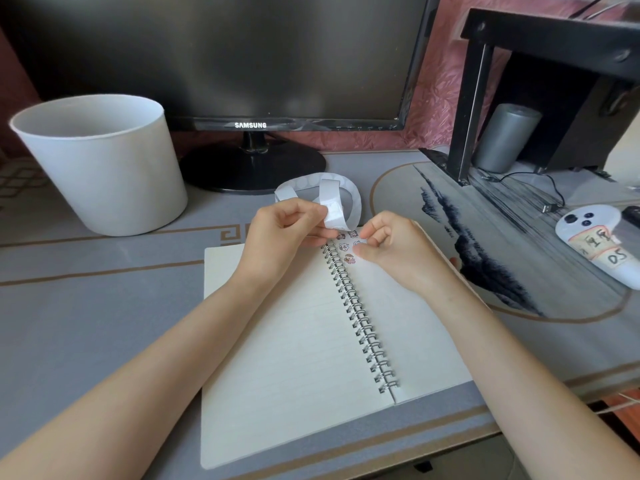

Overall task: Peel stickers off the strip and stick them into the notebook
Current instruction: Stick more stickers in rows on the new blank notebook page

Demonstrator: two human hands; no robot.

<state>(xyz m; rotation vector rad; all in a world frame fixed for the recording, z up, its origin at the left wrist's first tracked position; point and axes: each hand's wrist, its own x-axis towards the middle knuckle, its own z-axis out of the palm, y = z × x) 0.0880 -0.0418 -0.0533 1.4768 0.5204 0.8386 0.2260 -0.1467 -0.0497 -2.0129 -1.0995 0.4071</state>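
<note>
Black flat monitor [242, 57] and white round bin [104, 168] noted at rear of grey gold-bordered desk mat [86, 323]. Open spiral-bound lined notebook [294, 341] laid at mat centre. White curled sticker strip [350, 199] gripped by left hand [284, 233] above notebook's top edge. Right hand [394, 251] curled, fingertips pinched at right page beside small cartoon stickers [349, 258]; whether one is held cannot be told.

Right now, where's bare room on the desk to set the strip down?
Bare desk mat left of the notebook, in front of the bucket. Another patch right of the notebook, before the controller. Crowded: top of the spiral, where left hand, right hand, strip and stickers meet.
</note>
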